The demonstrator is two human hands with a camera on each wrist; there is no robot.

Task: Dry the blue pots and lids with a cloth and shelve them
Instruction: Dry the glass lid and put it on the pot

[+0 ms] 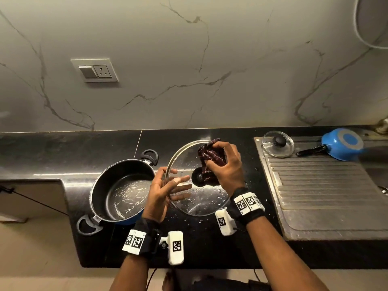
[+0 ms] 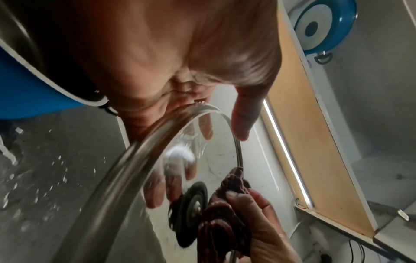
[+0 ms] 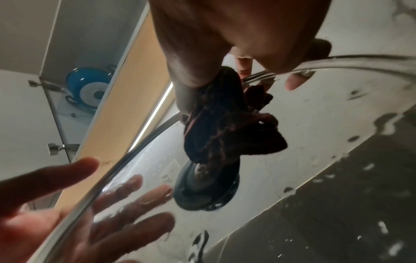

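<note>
A large glass lid (image 1: 201, 198) with a steel rim and black knob (image 1: 197, 177) is held tilted above the black counter (image 1: 42, 152). My left hand (image 1: 168, 185) carries it at its left rim, fingers (image 3: 126, 222) spread straight behind the wet glass, thumb in front. My right hand (image 1: 223, 163) grips a bunched dark red cloth (image 1: 210, 156) and presses it on the lid by the knob. The big blue pot (image 1: 121, 190) stands upright to the left. A small glass lid (image 1: 278, 143) and an upturned blue saucepan (image 1: 342, 143) lie on the drainboard.
The steel drainboard (image 1: 325, 196) fills the right side of the counter. Water drops dot the counter below the lid. Another blue pot (image 2: 324, 26) sits on a shelf overhead, also in the right wrist view (image 3: 90, 89). A wall socket (image 1: 95, 70) is on the marble backsplash.
</note>
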